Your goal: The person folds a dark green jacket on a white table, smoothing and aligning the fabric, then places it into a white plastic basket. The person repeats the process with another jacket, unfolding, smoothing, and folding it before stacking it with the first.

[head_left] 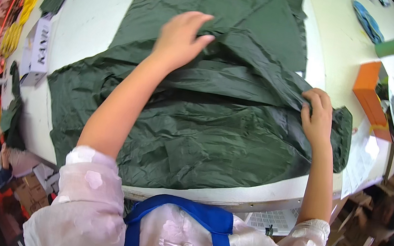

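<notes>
Thin, slightly shiny dark green fabric (pixel 194 143) lies in crumpled layers across the table, with a raised fold running across its middle. A flatter stretch of the same fabric reaches away to the far edge of the view. Over the fold's left part is my left hand (pixel 179 40), thumb and fingers apart, with nothing visible between them. My right hand (pixel 317 116) has its fingers curled over the fold's right end, gripping the fabric. A bunched piece of the fabric sticks out to the right of that hand. What lies beneath the layers is hidden.
A white box (pixel 38 49) stands at the left edge, near yellow cords (pixel 12 39). On the right are an orange box (pixel 369 93), a green thread cone (pixel 390 47), blue cloth (pixel 367 21) and printed paper (pixel 360 161). Another person (pixel 390 205) is at the lower right.
</notes>
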The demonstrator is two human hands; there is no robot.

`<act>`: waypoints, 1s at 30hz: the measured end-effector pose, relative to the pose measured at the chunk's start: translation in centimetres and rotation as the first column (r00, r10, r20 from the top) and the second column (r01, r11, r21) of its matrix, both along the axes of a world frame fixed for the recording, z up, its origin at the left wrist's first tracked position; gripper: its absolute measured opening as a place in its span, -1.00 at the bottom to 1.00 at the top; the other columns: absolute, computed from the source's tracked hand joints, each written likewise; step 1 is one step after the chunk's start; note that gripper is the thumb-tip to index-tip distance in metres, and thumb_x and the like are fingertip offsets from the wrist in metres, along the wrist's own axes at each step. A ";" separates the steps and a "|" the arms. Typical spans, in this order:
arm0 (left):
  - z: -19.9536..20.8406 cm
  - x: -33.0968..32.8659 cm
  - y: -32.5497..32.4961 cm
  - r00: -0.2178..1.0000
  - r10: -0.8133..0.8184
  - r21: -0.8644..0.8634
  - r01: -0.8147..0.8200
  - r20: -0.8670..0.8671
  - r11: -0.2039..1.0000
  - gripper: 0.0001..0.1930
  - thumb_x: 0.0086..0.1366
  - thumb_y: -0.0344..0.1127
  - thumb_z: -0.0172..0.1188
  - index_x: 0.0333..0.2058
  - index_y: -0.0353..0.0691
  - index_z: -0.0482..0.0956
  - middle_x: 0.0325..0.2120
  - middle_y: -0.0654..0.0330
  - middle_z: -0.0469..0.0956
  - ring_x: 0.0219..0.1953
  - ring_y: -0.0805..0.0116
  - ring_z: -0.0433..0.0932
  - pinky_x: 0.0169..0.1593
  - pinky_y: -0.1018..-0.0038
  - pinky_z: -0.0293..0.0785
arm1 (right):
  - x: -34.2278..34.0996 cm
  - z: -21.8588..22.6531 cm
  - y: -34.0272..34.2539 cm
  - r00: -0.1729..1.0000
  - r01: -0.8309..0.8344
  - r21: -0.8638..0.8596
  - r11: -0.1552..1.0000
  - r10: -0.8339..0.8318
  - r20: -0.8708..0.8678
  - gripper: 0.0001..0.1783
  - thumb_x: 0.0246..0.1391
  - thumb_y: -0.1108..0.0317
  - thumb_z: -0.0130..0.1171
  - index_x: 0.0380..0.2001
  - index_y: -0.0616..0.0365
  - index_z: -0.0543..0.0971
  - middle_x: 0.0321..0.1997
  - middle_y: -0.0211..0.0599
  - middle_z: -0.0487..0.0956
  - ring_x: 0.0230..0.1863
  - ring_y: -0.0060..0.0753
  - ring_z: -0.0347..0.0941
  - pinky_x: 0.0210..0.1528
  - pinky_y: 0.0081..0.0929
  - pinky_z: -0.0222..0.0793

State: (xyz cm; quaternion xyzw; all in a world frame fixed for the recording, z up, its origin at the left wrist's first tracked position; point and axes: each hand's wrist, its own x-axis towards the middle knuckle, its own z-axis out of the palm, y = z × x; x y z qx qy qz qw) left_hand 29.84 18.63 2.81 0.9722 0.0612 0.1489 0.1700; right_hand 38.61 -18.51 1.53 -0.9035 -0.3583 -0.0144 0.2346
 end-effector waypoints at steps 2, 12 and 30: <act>1.8 -6.5 4.2 0.964 0.264 0.210 -0.262 0.019 0.942 -0.49 0.22 -0.08 0.17 0.10 -0.15 0.38 0.07 0.00 0.40 0.14 0.00 0.33 0.19 0.20 0.25 | -2.1 0.4 3.4 0.996 -0.052 0.088 0.995 0.045 0.077 -0.53 -0.09 0.40 0.21 -0.01 0.00 0.47 0.08 -0.19 0.40 0.14 -0.08 0.29 0.18 -0.17 0.15; -0.7 -26.9 10.1 0.771 0.393 -0.822 -0.565 -0.500 0.064 -0.66 0.27 -0.23 0.17 0.01 -0.12 0.48 -0.31 0.37 0.52 -0.32 0.57 0.43 -0.31 0.57 0.33 | -12.3 3.4 17.8 0.932 -0.239 0.202 0.950 0.282 -0.228 -0.58 0.03 0.33 0.21 -0.01 0.18 0.48 -0.01 -0.12 0.51 0.01 -0.13 0.43 0.04 -0.26 0.32; 8.0 -30.3 0.1 0.912 0.409 -0.814 -0.259 -0.028 0.520 -0.90 0.26 -0.43 0.19 -0.26 -0.28 0.59 -0.51 0.39 0.47 -0.48 0.69 0.36 -0.40 0.68 0.32 | -25.1 7.6 21.1 0.239 0.315 0.568 0.760 0.516 -0.823 -0.60 -0.11 0.59 0.28 -0.11 0.25 0.51 -0.21 -0.45 0.56 -0.18 -0.63 0.43 -0.09 -0.62 0.34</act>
